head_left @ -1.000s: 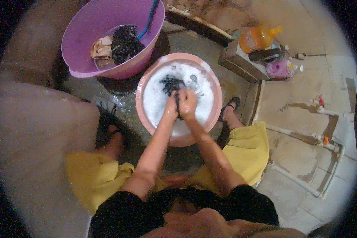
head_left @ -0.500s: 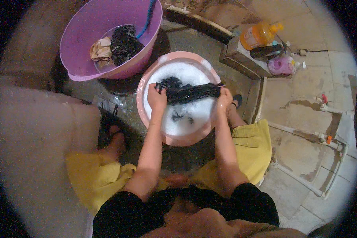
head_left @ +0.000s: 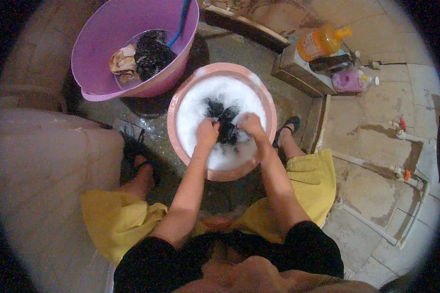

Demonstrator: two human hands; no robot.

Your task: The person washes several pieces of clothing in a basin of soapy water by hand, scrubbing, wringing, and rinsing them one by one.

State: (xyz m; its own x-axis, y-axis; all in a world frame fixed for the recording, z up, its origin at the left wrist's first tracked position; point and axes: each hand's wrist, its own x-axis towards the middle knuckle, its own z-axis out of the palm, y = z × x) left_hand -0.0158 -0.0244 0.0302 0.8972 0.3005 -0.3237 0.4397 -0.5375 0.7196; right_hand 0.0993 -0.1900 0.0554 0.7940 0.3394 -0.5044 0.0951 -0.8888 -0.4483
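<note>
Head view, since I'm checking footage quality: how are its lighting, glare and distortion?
Head view: fisheye darkening blacks out the corners; head view: white foam in the pink basin looks nearly washed out, while the black cloth loses detail; head view: dark shadow beneath the purple tub, small glints on the wet floor.

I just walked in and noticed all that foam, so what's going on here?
A person has both hands in a round pink basin of white foam, working with a black cloth. The left hand and right hand are at either side of it; how firmly each grips is unclear. Beyond the basin, to the left, a purple tub holds another dark cloth and a beige cloth.
</note>
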